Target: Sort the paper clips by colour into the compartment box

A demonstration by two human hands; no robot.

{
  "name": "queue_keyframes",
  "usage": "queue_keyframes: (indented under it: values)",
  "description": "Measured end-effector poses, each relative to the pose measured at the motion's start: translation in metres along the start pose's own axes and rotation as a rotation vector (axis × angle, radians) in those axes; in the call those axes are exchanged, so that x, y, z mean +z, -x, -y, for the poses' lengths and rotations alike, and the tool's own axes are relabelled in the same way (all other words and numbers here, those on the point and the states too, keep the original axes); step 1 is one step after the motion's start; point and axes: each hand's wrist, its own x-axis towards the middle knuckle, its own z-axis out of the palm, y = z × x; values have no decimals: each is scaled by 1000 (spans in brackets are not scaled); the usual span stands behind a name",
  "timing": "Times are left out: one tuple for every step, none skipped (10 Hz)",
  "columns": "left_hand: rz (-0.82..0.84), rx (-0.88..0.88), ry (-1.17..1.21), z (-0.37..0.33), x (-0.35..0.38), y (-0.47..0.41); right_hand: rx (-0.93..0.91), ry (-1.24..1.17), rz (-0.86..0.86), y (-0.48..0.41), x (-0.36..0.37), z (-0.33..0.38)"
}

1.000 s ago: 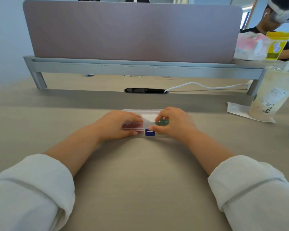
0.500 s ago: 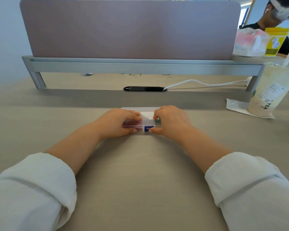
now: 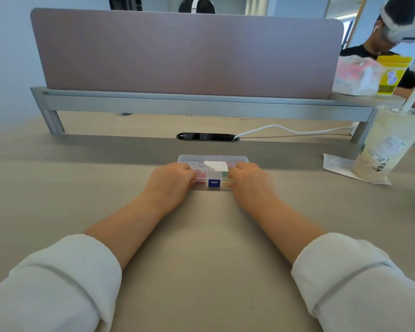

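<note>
Sleeves of white cloth, rolled back, frame the near edge, and our two bare forearms reach forward over a beige table (image 3: pixel 58 188). Our left hand (image 3: pixel 169 182) curls around the left end of a clear compartment box (image 3: pixel 212 159), fingers closed on it; our right hand (image 3: pixel 250 182) grips the right end the same way. The box lies flat on the table, lid shut, with a blue latch (image 3: pixel 214 182) at the front middle between our hands and a white label (image 3: pixel 215 166) on top. Through the plastic we make out silver, pink, green and yellow paper clips (image 3: pixel 198 167) in separate sections. Beyond it a black cable slot (image 3: pixel 205 136) sits in the tabletop, then a grey divider panel (image 3: pixel 185 53). Far right stands an iced drink cup (image 3: pixel 388 144) on a napkin (image 3: pixel 333 164).
</note>
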Motion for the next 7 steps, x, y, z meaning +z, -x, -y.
queue_keyframes:
  values:
    - [151,-109,6,1,10,-13,22,-49,67,-12,10,-6]
    - [320,-161,15,4,24,-31,40,-95,237,-26,15,-12]
    - [379,-195,36,10,34,-46,34,-87,283,-38,20,-18]
    - [373,-209,72,15,41,-57,17,-125,281,-49,26,-22]
    - [364,-215,78,18,45,-62,17,-156,275,-57,31,-26]
    - [353,-221,96,17,46,-61,15,-175,276,-58,35,-25]
    - [311,-208,69,15,45,-60,9,-156,217,-57,35,-26]
